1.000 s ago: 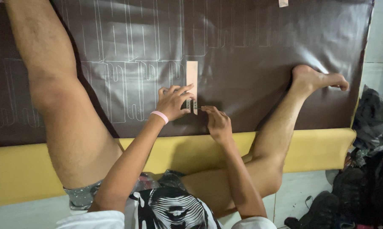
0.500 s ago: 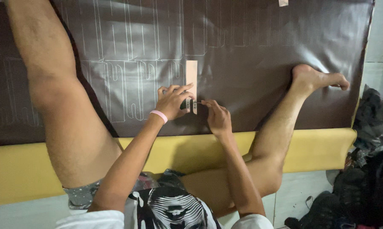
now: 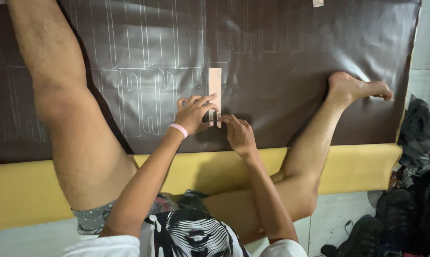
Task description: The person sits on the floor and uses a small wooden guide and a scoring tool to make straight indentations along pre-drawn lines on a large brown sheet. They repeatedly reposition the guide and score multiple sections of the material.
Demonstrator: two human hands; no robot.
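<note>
Dark brown sheet (image 3: 281,71): a large, slightly glossy leather-like sheet is spread flat over the floor and fills the upper part of the head view. Rows of thin pale traced outlines, long slots with rounded ends, are drawn across its left and middle areas. Its near edge is laid over a yellow layer (image 3: 357,166) that shows as a broad band below it.

Legs: the sheet is straddled by two bare legs; the left leg (image 3: 67,123) is stretched across the sheet at the left, and the right foot (image 3: 355,88) is rested on the sheet at the right.

Dark bundle (image 3: 415,190): cloth and dark items are heaped on the floor at the right edge.

Left hand (image 3: 194,113): held palm down on the sheet, fingers spread and bent, fingertips pressed onto the lower end of the template. A pink band (image 3: 178,129) is worn at the wrist.

Right hand (image 3: 238,133): placed just beside the left, fingers drawn together with the tips pinched at the template's lower right edge; whether a marking tool is held cannot be told.

Template (image 3: 215,88): a narrow, pale tan, rectangular strip, laid flat near the sheet's middle, just right of the traced outlines. Its long axis runs away from the person, the far end pointing toward the top of the view.
</note>
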